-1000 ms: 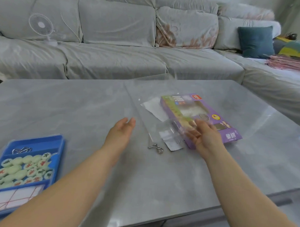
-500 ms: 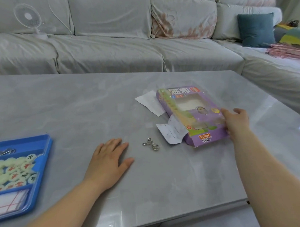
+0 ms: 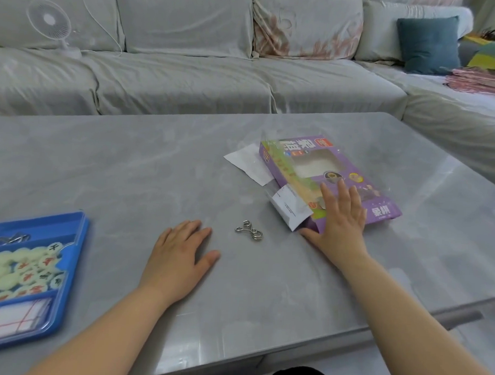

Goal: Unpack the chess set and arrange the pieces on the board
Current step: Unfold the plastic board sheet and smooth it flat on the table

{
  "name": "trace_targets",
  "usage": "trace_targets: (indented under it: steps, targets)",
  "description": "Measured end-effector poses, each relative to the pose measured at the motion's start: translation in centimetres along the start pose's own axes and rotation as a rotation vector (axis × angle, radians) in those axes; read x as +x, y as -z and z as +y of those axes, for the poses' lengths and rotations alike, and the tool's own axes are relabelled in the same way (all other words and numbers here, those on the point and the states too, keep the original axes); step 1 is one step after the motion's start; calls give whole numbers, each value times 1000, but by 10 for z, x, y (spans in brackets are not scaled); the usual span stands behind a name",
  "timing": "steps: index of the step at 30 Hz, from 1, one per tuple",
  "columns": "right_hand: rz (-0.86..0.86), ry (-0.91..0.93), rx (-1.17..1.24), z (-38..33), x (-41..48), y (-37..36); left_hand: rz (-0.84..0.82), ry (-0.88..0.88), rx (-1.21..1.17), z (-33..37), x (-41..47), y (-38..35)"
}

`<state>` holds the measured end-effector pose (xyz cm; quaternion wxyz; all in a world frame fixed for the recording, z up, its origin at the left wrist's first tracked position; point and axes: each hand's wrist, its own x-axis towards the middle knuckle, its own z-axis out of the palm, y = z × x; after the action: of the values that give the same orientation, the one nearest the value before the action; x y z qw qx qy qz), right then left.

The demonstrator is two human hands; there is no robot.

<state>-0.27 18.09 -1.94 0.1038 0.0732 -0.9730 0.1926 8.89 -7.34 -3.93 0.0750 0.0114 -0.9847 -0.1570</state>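
Along the far left edge of the grey marble-patterned table [image 3: 129, 169] sits the blue plastic tray [image 3: 57, 222]. Its middle compartment is heaped with pale green round chess pieces [image 3: 16, 272], and its near compartment holds the folded white board with red lines [image 3: 11, 316]. The set seems parked within reach, with nothing yet laid out. Right of it, the left hand [image 3: 179, 258] lies palm down on bare tabletop, fingers straight and close together, holding nothing, probably as a brace. Next lies a small silver wire puzzle [image 3: 249, 231], apart from both hands. Beyond it, a white paper sheet [image 3: 247, 165] pokes out at the left side of the purple cardboard box with a clear window [image 3: 380, 214]. The right hand [image 3: 342, 218] rests flat on the box's near end with its fingers spread and its thumb on the table, pressing rather than gripping. It is likely pinning the packaging or sliding it aside.
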Motion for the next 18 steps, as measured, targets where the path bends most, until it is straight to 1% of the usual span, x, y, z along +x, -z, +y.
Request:
trace_targets:
  steps: [9, 12, 14, 18]
  targets:
    - [-43, 23, -2, 0, 46, -1, 55, -7, -29, -1, 0, -3]
    - [-14, 21, 3, 1, 51, 1, 66, -7, -34, -1, 0, -3]
    - [6, 8, -17, 1, 47, 3, 94, 0, -82, -1, 1, -3]
    - [72, -3, -24, 0, 28, 13, 199, 40, -265, 2, -7, 9]
